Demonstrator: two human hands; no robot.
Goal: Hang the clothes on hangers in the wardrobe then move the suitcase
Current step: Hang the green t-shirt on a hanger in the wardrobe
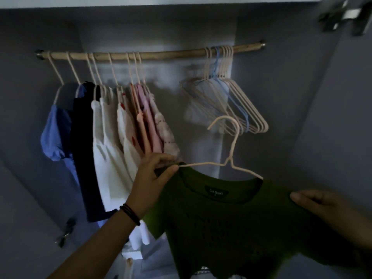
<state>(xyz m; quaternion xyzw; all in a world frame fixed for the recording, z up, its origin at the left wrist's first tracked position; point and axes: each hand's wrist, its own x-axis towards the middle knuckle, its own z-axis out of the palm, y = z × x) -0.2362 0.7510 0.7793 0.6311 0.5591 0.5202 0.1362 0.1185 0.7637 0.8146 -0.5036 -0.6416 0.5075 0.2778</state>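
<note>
A dark green t-shirt point(231, 222) hangs on a pale wire hanger point(229, 150) that I hold up inside the wardrobe, below the wooden rail point(161, 53). My left hand point(153, 178) pinches the shirt's left shoulder together with the hanger's arm. My right hand point(320, 202) grips the right shoulder of the shirt. The hanger's hook is free, well below the rail. Several hung clothes point(112, 133) fill the rail's left half. No suitcase is in view.
A bunch of bare hangers point(231, 105), pale and one blue, hangs at the rail's right end. A gap on the rail lies between them and the hung clothes. Door hinges point(342, 15) show at top right and a hinge point(66, 232) at lower left. The wardrobe is dim.
</note>
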